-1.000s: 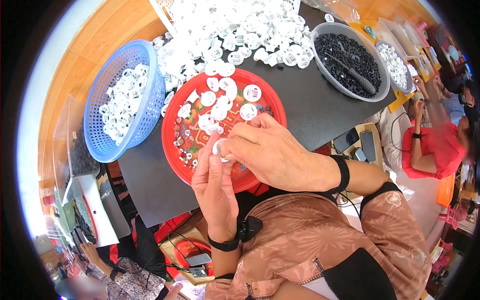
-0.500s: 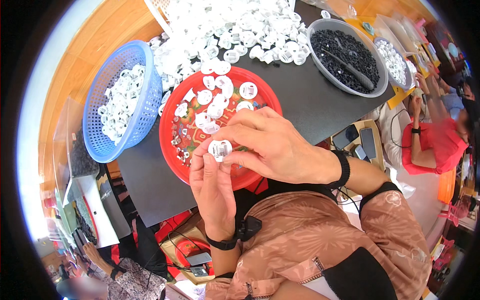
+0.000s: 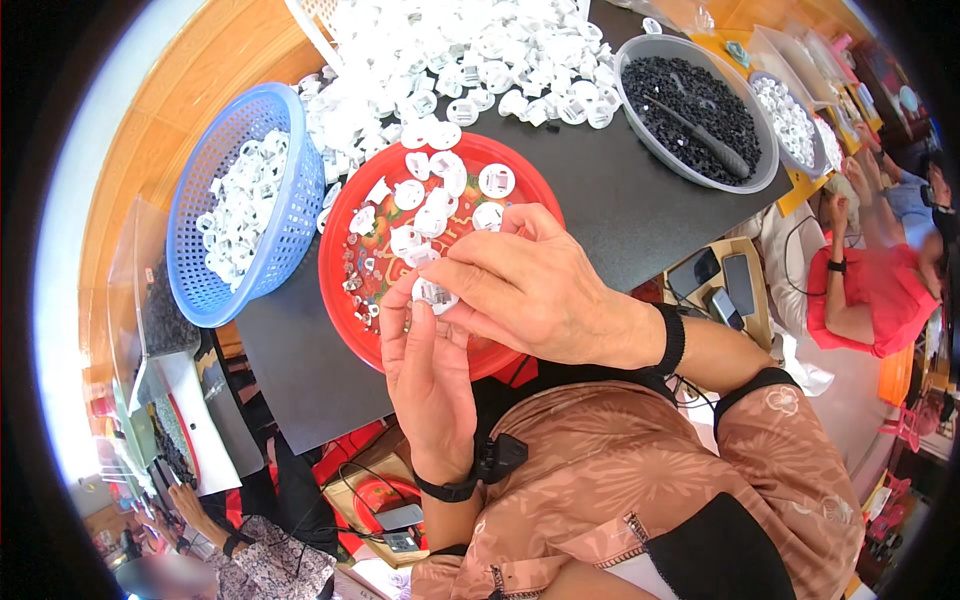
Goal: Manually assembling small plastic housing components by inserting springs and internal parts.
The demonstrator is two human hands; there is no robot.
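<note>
Over the near part of a round red tray (image 3: 338, 290), both my hands meet at a small round white plastic part (image 3: 434, 294). My left hand (image 3: 428, 370) pinches it from below between thumb and fingers. The fingers of my right hand (image 3: 550, 290) close on its upper right side and partly cover it. Several similar white parts (image 3: 432, 218) lie on the tray beyond my fingers. Small shiny metal pieces (image 3: 352, 282) are scattered along the tray's left side.
A blue basket (image 3: 302, 200) of white pieces stands left of the tray. Behind it spreads a big heap of white parts (image 3: 470, 50). At the right back is a grey bowl (image 3: 768, 160) of black pieces with a dark tool. Other people sit to the right and lower left.
My right hand has shifted slightly left and up over the white part, covering more of it. The part has tilted in my fingers.
</note>
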